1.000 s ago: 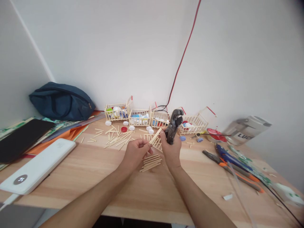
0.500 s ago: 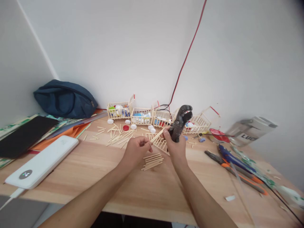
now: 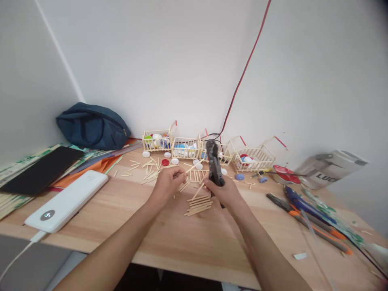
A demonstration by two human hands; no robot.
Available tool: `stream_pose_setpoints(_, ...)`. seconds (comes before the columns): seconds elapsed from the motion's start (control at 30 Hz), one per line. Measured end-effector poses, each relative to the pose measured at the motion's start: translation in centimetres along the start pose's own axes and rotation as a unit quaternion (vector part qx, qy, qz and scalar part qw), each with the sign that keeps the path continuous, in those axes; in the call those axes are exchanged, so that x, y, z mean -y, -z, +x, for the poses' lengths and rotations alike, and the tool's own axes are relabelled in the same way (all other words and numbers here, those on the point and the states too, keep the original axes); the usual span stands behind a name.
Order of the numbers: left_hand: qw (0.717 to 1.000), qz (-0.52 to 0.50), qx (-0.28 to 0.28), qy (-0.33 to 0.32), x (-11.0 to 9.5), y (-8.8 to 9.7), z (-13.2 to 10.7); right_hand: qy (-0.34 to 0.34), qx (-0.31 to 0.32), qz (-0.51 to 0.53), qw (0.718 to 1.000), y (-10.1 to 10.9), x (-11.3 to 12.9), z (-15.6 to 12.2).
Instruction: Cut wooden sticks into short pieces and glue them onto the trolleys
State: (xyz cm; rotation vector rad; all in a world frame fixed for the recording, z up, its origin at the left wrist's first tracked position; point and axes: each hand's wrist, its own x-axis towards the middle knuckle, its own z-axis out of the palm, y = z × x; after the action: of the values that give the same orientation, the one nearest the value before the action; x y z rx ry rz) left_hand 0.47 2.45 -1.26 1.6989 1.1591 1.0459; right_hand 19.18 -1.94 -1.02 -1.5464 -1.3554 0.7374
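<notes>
Over the middle of the wooden table (image 3: 172, 240), we pinch a thin stick (image 3: 194, 165) in our left hand (image 3: 168, 182), its free end slanting far and to the right. Our right hand (image 3: 223, 190) is wrapped around a black cutter (image 3: 215, 165) held roughly upright; we cannot tell whether its jaws are parted. A second stick (image 3: 198, 191) slants from beside that hand down toward a pile of short sticks (image 3: 200, 206) on the near side. Just beyond our hands lies a slatted frame (image 3: 197, 176), with loose sticks (image 3: 151, 174) scattered to its left. Farther back, four small carts (image 3: 256, 165) stand in a row near the wall (image 3: 169, 60), and orange-handled pliers (image 3: 318, 231) lie to the right.
</notes>
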Motion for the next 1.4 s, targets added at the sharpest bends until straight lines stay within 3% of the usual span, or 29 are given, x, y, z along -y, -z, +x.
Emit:
stream_pose_setpoints(0.17,0.999,-0.032,-0.003,-0.001,0.3,0.3,0.2,0.019,0.0,-0.099,0.995,-0.7,-0.3,-0.4)
stream_pose_setpoints(0.43,0.983,-0.158,0.032,0.087,-0.4,0.4,0.3,0.049,0.034,-0.189,0.98,1.2,-0.1,-0.2)
stream_pose_setpoints(0.63,0.961,-0.259,0.016,0.092,-0.8,0.5,0.3,0.102,0.058,-0.207,0.971,2.5,1.0,-0.6)
stream_pose_setpoints(0.9,0.959,-0.272,-0.01,0.083,-1.5,1.1,0.3,0.039,0.116,-0.24,0.963,3.6,0.9,-0.4)
stream_pose_setpoints(1.1,0.957,-0.272,-0.027,0.092,-1.3,1.0,0.5,0.068,0.059,-0.228,0.969,3.4,0.0,0.0)
stream_pose_setpoints(1.27,0.952,-0.282,-0.1,0.066,-1.1,1.8,0.5,0.109,0.073,-0.358,0.924,1.5,-0.3,-0.6)
stream_pose_setpoints(1.4,0.935,-0.309,-0.168,0.041,-1.2,2.7,0.7,0.109,0.11,-0.482,0.862,-0.5,0.6,-1.5)
